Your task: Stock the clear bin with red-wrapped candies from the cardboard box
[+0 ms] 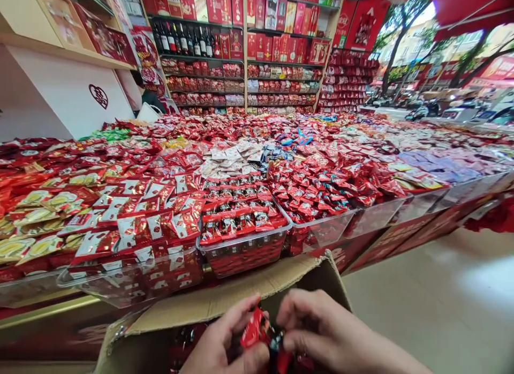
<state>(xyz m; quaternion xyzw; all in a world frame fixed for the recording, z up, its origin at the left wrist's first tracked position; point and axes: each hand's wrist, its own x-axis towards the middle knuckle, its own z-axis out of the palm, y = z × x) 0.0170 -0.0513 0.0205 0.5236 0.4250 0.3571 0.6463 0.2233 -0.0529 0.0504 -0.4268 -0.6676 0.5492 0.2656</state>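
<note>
My left hand (223,342) is closed around a shiny red wrapped candy packet (252,329), held between thumb and fingers. Curled close beside it, my right hand (321,326) pinches a dark-and-red wrapped packet (277,342); its full shape is partly hidden by my fingers. Both hands are over an open cardboard box (228,293) with its flap folded toward the display. More wrapped packets (187,336) lie in shadow inside the box. Just beyond stands a clear plastic bin (244,240) with red and black packets set in rows.
Neighbouring bins hold red-and-white packets (132,229) on the left and a loose heap of red packets (309,186) on the right. Shelves (244,58) with boxes and bottles line the back. A person (148,98) is partly visible at the far left. Pale floor (433,299) lies right.
</note>
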